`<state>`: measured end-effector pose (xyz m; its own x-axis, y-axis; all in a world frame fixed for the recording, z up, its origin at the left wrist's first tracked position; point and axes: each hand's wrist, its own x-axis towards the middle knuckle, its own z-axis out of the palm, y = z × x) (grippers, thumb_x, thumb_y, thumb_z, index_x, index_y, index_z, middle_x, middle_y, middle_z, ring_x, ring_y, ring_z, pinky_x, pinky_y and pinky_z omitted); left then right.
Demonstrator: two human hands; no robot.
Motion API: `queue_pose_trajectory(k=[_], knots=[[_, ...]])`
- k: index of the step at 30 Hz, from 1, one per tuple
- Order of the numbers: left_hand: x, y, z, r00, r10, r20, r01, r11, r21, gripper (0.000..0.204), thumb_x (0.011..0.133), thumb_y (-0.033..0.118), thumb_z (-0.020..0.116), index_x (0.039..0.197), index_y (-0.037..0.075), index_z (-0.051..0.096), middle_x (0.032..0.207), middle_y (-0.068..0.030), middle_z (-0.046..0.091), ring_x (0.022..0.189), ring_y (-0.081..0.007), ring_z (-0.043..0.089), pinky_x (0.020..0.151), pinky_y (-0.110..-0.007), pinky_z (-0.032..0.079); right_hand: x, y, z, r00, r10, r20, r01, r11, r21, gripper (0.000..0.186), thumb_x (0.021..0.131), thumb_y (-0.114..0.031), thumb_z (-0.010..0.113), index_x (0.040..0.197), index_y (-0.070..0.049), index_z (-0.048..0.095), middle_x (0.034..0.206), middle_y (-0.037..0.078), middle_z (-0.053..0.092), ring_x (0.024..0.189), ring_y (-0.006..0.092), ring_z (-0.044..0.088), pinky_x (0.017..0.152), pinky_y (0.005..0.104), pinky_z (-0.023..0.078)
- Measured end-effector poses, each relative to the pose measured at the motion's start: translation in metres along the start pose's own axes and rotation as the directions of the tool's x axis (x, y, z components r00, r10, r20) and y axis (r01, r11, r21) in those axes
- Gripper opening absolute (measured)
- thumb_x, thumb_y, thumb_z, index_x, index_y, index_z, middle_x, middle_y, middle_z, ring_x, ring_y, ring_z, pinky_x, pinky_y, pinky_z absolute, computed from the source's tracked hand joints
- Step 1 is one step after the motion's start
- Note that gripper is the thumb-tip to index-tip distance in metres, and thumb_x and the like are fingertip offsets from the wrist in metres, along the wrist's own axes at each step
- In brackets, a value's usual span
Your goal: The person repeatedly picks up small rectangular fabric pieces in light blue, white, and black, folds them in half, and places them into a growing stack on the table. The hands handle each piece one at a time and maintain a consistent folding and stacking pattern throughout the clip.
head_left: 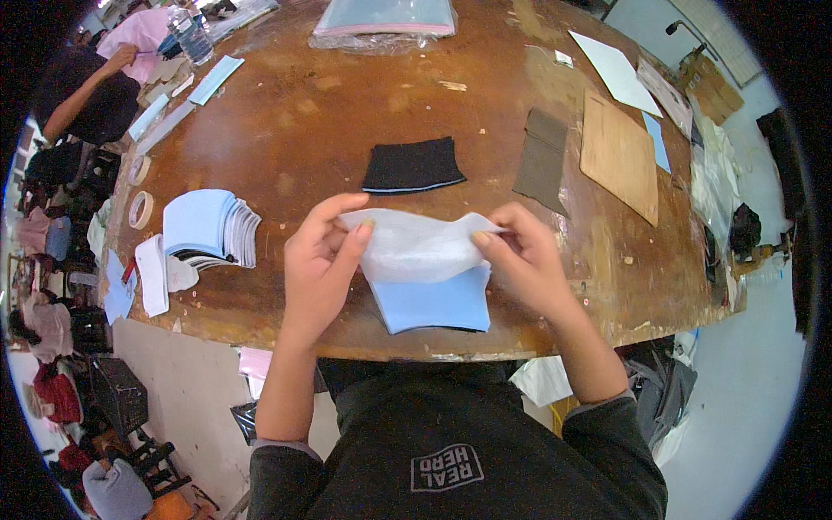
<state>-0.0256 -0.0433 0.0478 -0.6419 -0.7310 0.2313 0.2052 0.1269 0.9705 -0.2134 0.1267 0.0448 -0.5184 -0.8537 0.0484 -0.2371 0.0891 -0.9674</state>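
My left hand [322, 256] and my right hand [522, 251] pinch the two upper corners of a thin white fabric piece [425, 247]. It hangs between them, its top edge slightly wavy. Below, partly covered by the white piece, lie light blue fabric pieces [431, 302] near the table's front edge, with a dark layer showing under them. Beyond my hands sits a small stack of black fabric pieces [414, 163] with a blue edge along its near side. On the left is a fanned stack of light blue and white pieces [204, 224].
Two tape rolls [140, 210] and white pattern pieces [152, 276] lie at the left. Right of centre are a dark grey-brown piece [542, 156] and a tan board [618, 156]. A plastic-wrapped pack [383, 24] rests at the back. Another person [87, 95] is at the far left, beside a bottle [189, 36].
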Motion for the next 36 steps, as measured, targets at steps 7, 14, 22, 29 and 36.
queue_pose_trajectory(k=[7,14,22,29,36], knots=[[0.048,-0.027,0.007,0.999,0.018,0.030,-0.024,0.975,0.221,0.026,0.098,0.015,0.064,0.122,0.004,0.065,0.084,-0.0003,0.059,0.071,-0.0066,0.056,0.061,-0.023,0.047,0.052,0.024,-0.004,0.988,-0.077,-0.130,0.062,0.991,-0.116,0.015,0.098,-0.017,0.063,0.099,-0.003,0.058,0.079,0.000,0.060,0.073,0.0080,0.056,0.064,0.0255,0.046],[0.065,-0.046,0.008,0.979,-0.118,0.167,0.088,0.980,0.177,0.034,0.101,0.015,0.060,0.133,0.006,0.055,0.091,-0.0009,0.059,0.078,-0.0078,0.059,0.063,-0.024,0.048,0.066,0.043,-0.001,0.967,0.240,-0.083,-0.213,0.944,0.254,0.019,0.100,-0.021,0.061,0.100,-0.003,0.054,0.103,0.009,0.066,0.081,0.0179,0.064,0.071,0.0318,0.052],[0.065,-0.035,0.020,0.979,-0.009,0.202,-0.016,0.992,0.124,0.033,0.102,0.011,0.058,0.134,0.005,0.055,0.095,-0.0025,0.057,0.087,-0.0091,0.060,0.075,-0.025,0.050,0.059,0.063,-0.006,0.993,-0.038,0.108,0.015,0.978,0.210,0.017,0.101,-0.024,0.059,0.105,-0.007,0.057,0.118,0.004,0.058,0.111,0.0120,0.053,0.088,0.0276,0.047],[0.016,0.021,0.012,0.991,0.104,0.088,-0.109,0.993,0.053,0.040,0.098,0.003,0.061,0.136,0.002,0.050,0.092,-0.0036,0.058,0.082,-0.0097,0.060,0.072,-0.023,0.050,-0.002,-0.015,-0.025,0.999,0.012,-0.031,-0.008,0.992,0.125,0.014,0.095,-0.019,0.069,0.099,-0.006,0.063,0.091,-0.001,0.066,0.083,0.0089,0.059,0.076,0.0246,0.047],[-0.047,-0.013,-0.010,0.959,-0.260,0.111,0.225,0.939,0.261,0.045,0.094,0.000,0.064,0.137,0.004,0.050,0.077,-0.0012,0.055,0.064,-0.0080,0.058,0.058,-0.023,0.047,-0.039,0.026,-0.001,0.942,0.329,0.060,-0.327,0.944,-0.036,0.019,0.092,-0.020,0.073,0.095,-0.001,0.068,0.075,0.001,0.065,0.068,0.0071,0.055,0.060,0.0261,0.044]])
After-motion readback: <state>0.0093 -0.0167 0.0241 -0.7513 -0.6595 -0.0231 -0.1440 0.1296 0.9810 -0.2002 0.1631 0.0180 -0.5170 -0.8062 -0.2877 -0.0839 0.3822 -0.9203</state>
